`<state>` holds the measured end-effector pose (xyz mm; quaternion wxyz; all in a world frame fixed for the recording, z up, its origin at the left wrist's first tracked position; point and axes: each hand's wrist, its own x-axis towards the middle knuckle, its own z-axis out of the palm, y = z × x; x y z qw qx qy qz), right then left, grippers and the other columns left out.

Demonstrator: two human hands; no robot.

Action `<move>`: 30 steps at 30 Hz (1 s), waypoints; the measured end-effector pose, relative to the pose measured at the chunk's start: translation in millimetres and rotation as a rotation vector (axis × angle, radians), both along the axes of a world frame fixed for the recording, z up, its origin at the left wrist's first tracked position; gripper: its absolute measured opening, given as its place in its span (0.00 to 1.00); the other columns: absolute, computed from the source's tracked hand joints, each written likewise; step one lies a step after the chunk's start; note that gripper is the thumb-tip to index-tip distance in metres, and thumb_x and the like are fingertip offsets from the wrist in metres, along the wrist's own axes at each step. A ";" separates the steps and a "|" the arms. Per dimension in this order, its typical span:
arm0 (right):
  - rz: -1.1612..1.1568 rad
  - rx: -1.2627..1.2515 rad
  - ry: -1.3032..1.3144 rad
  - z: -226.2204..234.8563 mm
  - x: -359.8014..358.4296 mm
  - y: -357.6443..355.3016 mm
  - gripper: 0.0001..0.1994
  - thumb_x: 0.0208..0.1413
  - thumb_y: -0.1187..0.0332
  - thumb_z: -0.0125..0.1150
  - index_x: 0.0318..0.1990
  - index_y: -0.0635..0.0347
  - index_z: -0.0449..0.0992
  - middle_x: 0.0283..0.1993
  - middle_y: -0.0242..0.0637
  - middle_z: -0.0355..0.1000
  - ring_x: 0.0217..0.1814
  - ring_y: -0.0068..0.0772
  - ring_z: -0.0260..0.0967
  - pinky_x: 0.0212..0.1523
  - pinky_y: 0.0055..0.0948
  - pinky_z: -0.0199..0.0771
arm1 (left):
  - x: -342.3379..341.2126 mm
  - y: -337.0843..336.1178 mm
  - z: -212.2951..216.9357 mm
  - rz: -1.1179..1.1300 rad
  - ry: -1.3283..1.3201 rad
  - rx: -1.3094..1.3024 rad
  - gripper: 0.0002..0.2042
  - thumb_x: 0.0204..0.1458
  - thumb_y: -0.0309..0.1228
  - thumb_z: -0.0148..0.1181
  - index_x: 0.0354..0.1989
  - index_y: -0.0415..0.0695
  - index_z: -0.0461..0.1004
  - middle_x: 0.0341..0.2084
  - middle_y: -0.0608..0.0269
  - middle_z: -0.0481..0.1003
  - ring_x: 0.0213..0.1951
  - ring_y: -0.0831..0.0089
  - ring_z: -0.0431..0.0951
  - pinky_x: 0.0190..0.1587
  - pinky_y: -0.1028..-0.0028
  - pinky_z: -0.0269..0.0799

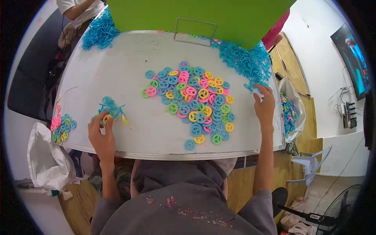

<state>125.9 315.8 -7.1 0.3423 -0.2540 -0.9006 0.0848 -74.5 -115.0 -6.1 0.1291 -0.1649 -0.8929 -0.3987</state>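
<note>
My left hand (102,135), near the table's left front, is closed with thumb and fingers around a small yellow plastic wheel (107,118). Just beyond it lies a little cluster of blue plastic stick pieces (111,107), with a few yellow ends among them. My right hand (265,103) reaches over the right side of the table, its thumb apart from its bent fingers. Its fingertips are at the near edge of a heap of blue plastic sticks (241,58), by a loose blue stick piece (247,87). Between my hands spreads a pile of wheels (194,105) in blue, pink, yellow and green.
A green board (196,13) stands along the far edge, with a wire frame (194,42) before it. More blue sticks (100,33) heap at far left. Small wheels (62,127) lie at the left edge. A filled sack (291,111) stands right. People sit across the table.
</note>
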 end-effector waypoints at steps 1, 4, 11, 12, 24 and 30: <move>0.002 0.001 0.001 -7.4 -0.8 11.6 0.13 0.49 0.78 0.60 0.43 0.58 0.78 0.42 0.39 0.72 0.36 0.31 0.72 0.37 0.26 0.71 | 0.5 0.3 -5.1 0.002 0.001 0.001 0.11 0.51 0.24 0.58 0.44 0.44 0.76 0.34 0.61 0.72 0.36 0.67 0.67 0.42 0.71 0.63; 0.093 -0.227 -0.094 -15.1 -7.1 20.3 0.12 0.48 0.79 0.60 0.41 0.57 0.79 0.43 0.39 0.70 0.38 0.35 0.70 0.36 0.29 0.71 | 6.2 6.3 -9.0 0.143 0.324 -0.190 0.12 0.50 0.24 0.59 0.43 0.45 0.76 0.38 0.60 0.70 0.41 0.64 0.65 0.44 0.68 0.60; 0.094 0.063 0.086 -19.4 -8.4 16.1 0.06 0.52 0.76 0.58 0.37 0.63 0.77 0.40 0.39 0.72 0.38 0.35 0.71 0.41 0.27 0.70 | 39.8 62.2 12.9 -0.135 0.265 0.113 0.11 0.48 0.21 0.59 0.40 0.45 0.78 0.39 0.61 0.69 0.44 0.64 0.65 0.45 0.67 0.61; 0.079 0.078 0.176 -12.0 -11.0 7.0 0.05 0.55 0.76 0.56 0.37 0.65 0.76 0.39 0.39 0.72 0.38 0.33 0.72 0.42 0.26 0.70 | 45.6 71.8 13.7 -0.177 0.229 0.162 0.11 0.48 0.21 0.59 0.40 0.45 0.78 0.38 0.60 0.69 0.44 0.64 0.66 0.45 0.68 0.61; 0.433 -0.795 0.152 53.6 -10.2 -141.7 0.06 0.61 0.77 0.47 0.39 0.67 0.72 0.38 0.34 0.73 0.40 0.19 0.68 0.43 0.19 0.67 | 82.7 159.9 12.4 -0.817 -0.336 0.679 0.16 0.50 0.15 0.54 0.48 0.39 0.72 0.36 0.56 0.74 0.35 0.70 0.77 0.37 0.73 0.75; 0.475 -1.112 0.278 36.8 -25.5 -165.5 0.08 0.62 0.73 0.48 0.45 0.65 0.72 0.39 0.31 0.72 0.35 0.13 0.65 0.35 0.15 0.65 | 89.4 145.0 15.4 -0.651 -0.699 0.866 0.08 0.54 0.18 0.52 0.42 0.36 0.73 0.34 0.60 0.74 0.36 0.76 0.76 0.39 0.77 0.74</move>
